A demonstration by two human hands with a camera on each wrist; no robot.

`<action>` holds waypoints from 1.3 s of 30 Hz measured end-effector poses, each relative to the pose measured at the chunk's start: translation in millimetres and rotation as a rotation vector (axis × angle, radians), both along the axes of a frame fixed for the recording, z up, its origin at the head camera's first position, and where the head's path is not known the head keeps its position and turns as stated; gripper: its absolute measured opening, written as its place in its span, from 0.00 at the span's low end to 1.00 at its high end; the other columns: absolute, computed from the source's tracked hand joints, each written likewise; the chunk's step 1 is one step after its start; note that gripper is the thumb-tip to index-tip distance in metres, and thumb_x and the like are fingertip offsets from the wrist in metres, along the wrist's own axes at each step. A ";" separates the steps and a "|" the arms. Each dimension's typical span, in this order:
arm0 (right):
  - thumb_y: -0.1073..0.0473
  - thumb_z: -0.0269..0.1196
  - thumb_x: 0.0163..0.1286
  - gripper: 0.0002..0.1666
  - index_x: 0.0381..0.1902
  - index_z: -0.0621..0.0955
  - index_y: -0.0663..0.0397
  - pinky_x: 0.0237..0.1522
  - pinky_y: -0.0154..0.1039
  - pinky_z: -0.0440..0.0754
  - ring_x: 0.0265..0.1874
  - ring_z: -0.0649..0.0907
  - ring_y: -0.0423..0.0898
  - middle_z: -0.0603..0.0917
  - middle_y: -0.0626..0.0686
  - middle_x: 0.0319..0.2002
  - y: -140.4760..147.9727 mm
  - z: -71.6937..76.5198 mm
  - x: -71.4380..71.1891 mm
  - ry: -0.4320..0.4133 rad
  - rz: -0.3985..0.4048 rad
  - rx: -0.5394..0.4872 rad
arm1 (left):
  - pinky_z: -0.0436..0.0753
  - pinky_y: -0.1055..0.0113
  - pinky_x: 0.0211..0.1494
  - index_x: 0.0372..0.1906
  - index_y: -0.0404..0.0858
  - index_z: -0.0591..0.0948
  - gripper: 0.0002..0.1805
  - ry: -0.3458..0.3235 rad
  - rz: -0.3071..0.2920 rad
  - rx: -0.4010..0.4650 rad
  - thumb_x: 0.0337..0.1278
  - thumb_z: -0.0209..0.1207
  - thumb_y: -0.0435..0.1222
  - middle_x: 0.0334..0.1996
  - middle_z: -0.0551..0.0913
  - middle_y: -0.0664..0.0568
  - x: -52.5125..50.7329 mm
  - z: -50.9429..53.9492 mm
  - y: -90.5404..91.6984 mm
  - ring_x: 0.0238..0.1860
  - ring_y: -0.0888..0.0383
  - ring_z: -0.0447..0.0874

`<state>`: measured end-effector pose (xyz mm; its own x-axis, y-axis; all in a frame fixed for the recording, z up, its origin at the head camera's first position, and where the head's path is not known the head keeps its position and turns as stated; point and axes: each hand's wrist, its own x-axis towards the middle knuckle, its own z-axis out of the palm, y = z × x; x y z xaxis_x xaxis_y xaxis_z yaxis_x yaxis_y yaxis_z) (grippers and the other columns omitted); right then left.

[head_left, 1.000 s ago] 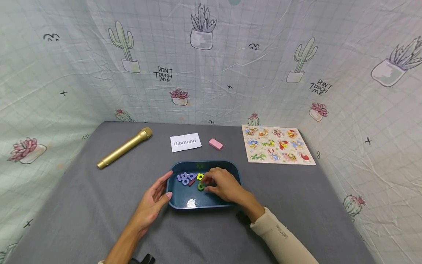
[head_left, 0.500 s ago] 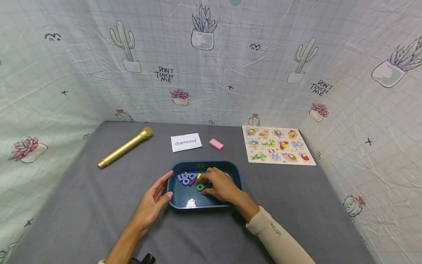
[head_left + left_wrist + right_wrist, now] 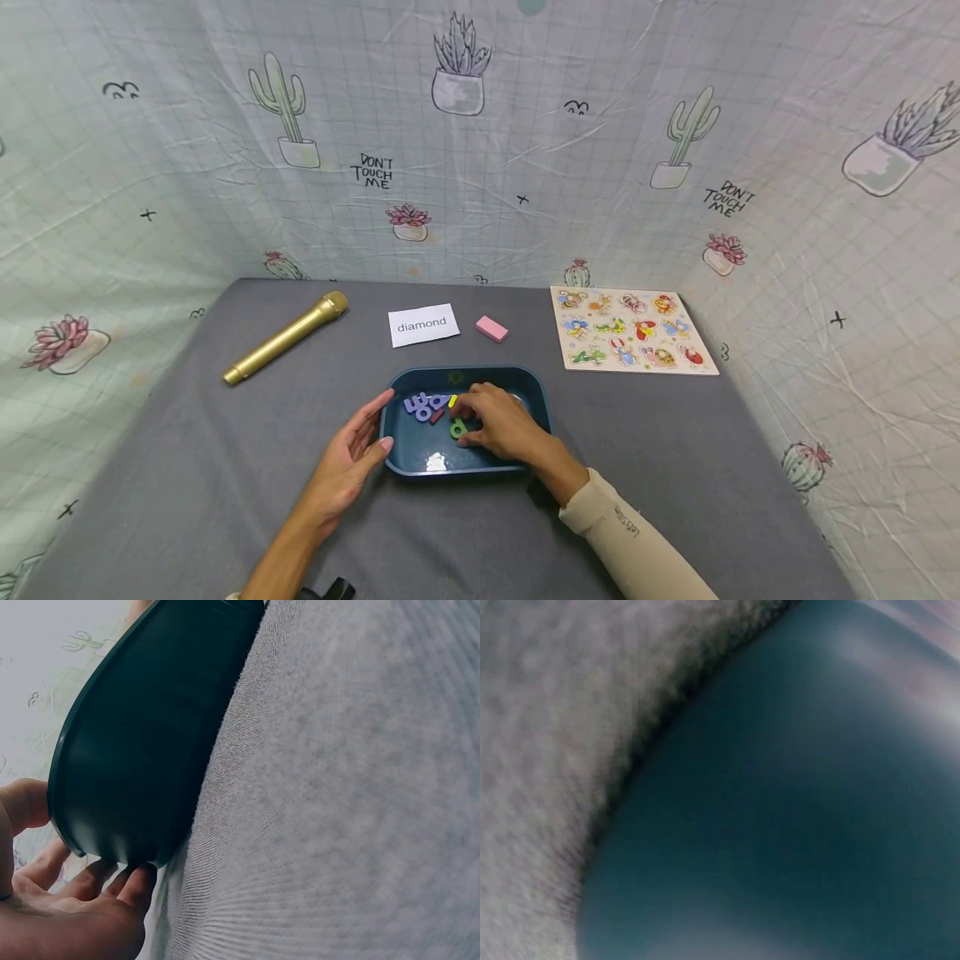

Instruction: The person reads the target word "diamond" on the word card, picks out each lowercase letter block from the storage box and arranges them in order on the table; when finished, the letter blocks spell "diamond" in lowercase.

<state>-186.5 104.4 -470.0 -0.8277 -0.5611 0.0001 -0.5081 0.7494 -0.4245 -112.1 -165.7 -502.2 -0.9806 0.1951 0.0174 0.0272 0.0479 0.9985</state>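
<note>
A dark blue tray (image 3: 420, 454) holds several small letters in the head view. Purple letters (image 3: 423, 414) cluster at its left, beside a small dark red piece (image 3: 437, 417). My left hand (image 3: 341, 475) grips the tray's left end; in the left wrist view its fingertips press the outer wall and the thumb is at the rim. Inside the tray, my right hand (image 3: 506, 425) has bent fingers over a yellow letter (image 3: 452, 402), partly hidden. Its thumb lies by a green letter (image 3: 457, 430), with a gap between thumb and fingers. The right wrist view shows only the blurred tray wall (image 3: 780, 810).
Behind the tray lie a white card (image 3: 423, 325) reading "diamond" and a pink block (image 3: 492, 329). A gold microphone (image 3: 285, 338) is at the left, and an insect picture board (image 3: 633, 331) at the right. Printed cloth walls (image 3: 480, 167) enclose the grey tabletop (image 3: 660, 467).
My right hand has shifted slightly left and now covers more of the yellow letter. Beside its thumb, the green letter has turned. The left hand has stayed on the tray.
</note>
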 end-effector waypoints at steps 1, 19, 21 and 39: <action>0.48 0.80 0.62 0.20 0.51 0.90 0.42 0.48 0.38 0.79 0.44 0.79 0.41 0.84 0.46 0.42 -0.2 0.1 -0.3 0.003 0.002 0.003 | 0.52 0.59 0.86 0.84 0.50 0.62 0.35 -0.001 0.001 0.000 0.80 0.58 0.35 0.85 0.58 0.56 -0.1 0.0 -0.1 0.87 0.50 0.49; 0.46 0.80 0.61 0.16 0.43 0.89 0.43 0.43 0.34 0.77 0.40 0.77 0.39 0.84 0.44 0.40 -1.2 2.2 2.6 0.047 -0.024 -0.042 | 0.61 0.88 0.73 0.84 0.47 0.62 0.35 0.003 -0.004 0.039 0.79 0.57 0.32 0.86 0.58 0.53 1.8 -0.5 -0.4 0.87 0.47 0.48; 0.46 0.81 0.61 0.16 0.42 0.89 0.43 0.42 0.34 0.76 0.39 0.77 0.39 0.84 0.45 0.40 0.3 3.6 3.9 0.077 -0.030 -0.068 | 0.61 0.87 0.73 0.84 0.47 0.62 0.35 0.007 -0.005 0.046 0.79 0.57 0.32 0.85 0.58 0.53 1.9 -0.7 0.2 0.87 0.46 0.49; 0.55 0.84 0.56 0.17 0.43 0.91 0.45 0.43 0.40 0.84 0.40 0.82 0.47 0.87 0.48 0.41 43.5 30.6 1.0 0.234 -0.147 -0.278 | 0.62 0.87 0.74 0.84 0.46 0.63 0.35 0.011 0.007 0.047 0.79 0.58 0.31 0.85 0.59 0.52 0.0 1.1 1.2 0.87 0.45 0.50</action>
<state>-185.5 147.9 -439.4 -0.8589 -0.3887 0.3336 -0.5110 0.6943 -0.5067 -112.1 -164.5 -501.1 -0.9816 0.1872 0.0370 0.0379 0.0010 0.9993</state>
